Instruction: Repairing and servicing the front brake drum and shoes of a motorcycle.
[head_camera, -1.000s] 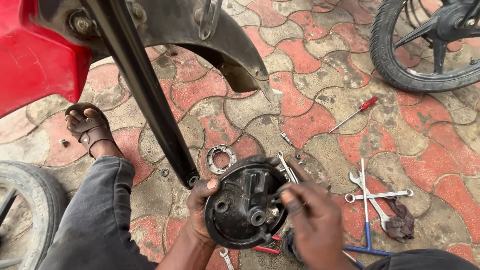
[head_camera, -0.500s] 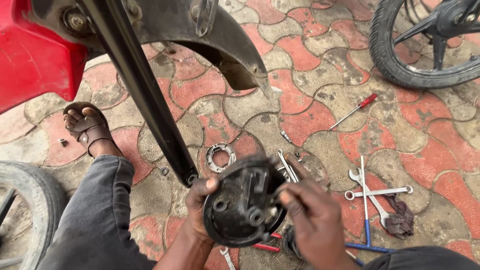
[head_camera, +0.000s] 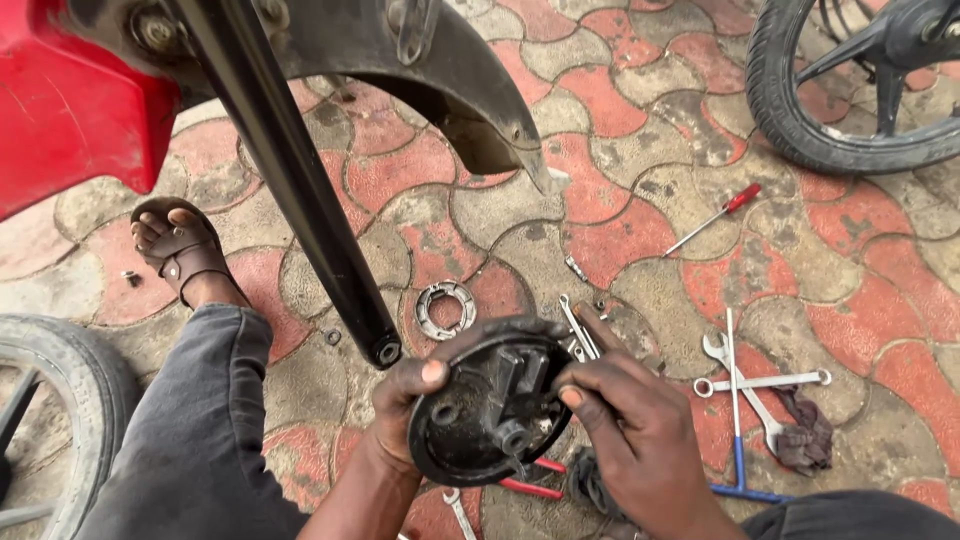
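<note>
Left hand (head_camera: 405, 405) gripping the black brake drum plate (head_camera: 487, 415) by its left rim, right hand (head_camera: 630, 420) pinching a part at its centre, plate held above paving near the fork leg (head_camera: 300, 190), spanners (head_camera: 750, 385) lying right.

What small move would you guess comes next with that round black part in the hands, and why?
Probably keep working the fingertips at the centre: the left hand grips the rim of the round black brake plate, tilted toward the camera, while the right hand pinches at its middle parts.
</note>
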